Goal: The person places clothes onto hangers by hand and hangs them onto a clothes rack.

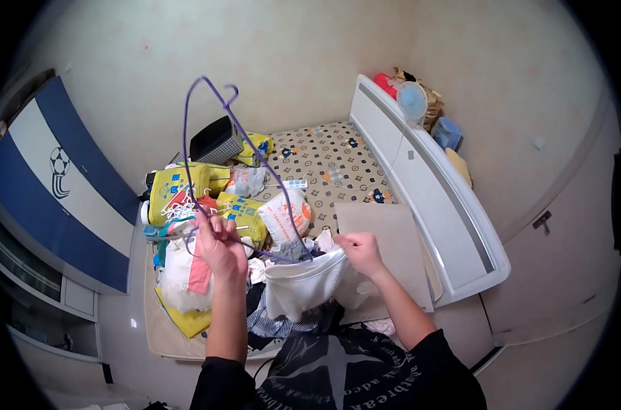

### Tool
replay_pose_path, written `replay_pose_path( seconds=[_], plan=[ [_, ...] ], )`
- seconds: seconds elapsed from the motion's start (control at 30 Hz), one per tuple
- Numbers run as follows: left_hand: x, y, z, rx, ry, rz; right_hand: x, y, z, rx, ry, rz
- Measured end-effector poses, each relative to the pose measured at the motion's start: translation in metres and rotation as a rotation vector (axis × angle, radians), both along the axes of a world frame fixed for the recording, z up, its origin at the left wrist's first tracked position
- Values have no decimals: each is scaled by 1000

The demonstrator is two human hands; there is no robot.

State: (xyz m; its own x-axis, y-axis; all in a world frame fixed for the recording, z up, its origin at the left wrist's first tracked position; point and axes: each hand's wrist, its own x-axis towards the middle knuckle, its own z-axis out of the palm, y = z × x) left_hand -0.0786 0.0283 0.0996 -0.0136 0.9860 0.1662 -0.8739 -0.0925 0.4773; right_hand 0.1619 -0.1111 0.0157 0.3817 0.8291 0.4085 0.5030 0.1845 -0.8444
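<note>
My left hand (218, 239) is closed on a purple hanger (185, 137), whose big loop stands up in front of me with its hook near the top. The lower end of the hanger reaches to the opening of a white garment (303, 283). My right hand (359, 251) pinches the upper right edge of that garment, which hangs down over dark striped clothes (283, 324). Beneath and beside my left hand lie a white and pink garment (187, 270) and other clothes.
Yellow bags (180, 191), a white plastic bag (285, 215) and a dark basket (216, 141) lie on the patterned mattress (324, 154). A beige board (379, 239) is at the right, beside the white headboard (426, 178). A blue and white wardrobe (85, 150) stands left.
</note>
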Motion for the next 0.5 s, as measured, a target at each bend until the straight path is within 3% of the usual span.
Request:
replay_pose_path(
  seconds=[0.1, 0.17, 0.23, 0.27, 0.3, 0.33, 0.37, 0.47, 0.5],
  plan=[
    [17, -6, 16, 211, 242, 312, -15, 9, 9, 56, -113, 123],
    [31, -17, 7, 454, 673, 474, -23, 12, 17, 106, -87, 151],
    [53, -34, -7, 619, 987, 382, -31, 11, 44, 142, -16, 157],
    [68, -41, -27, 670, 1035, 302, -36, 14, 51, 203, 40, 146],
    [79, -46, -57, 565, 1066, 108, -37, 16, 62, 263, 72, 160],
    [86, -62, -56, 691, 1176, 244, -39, 22, 66, 335, 52, 160],
    [94, -66, -68, 634, 1146, 157, -39, 26, 69, 407, 33, 158],
    [106, -71, -61, 471, 1096, 266, -29, 17, 77, 334, 54, 193],
    [105, -67, -52, 413, 1062, 272, -24, 12, 73, 417, 2, 117]
  ],
)
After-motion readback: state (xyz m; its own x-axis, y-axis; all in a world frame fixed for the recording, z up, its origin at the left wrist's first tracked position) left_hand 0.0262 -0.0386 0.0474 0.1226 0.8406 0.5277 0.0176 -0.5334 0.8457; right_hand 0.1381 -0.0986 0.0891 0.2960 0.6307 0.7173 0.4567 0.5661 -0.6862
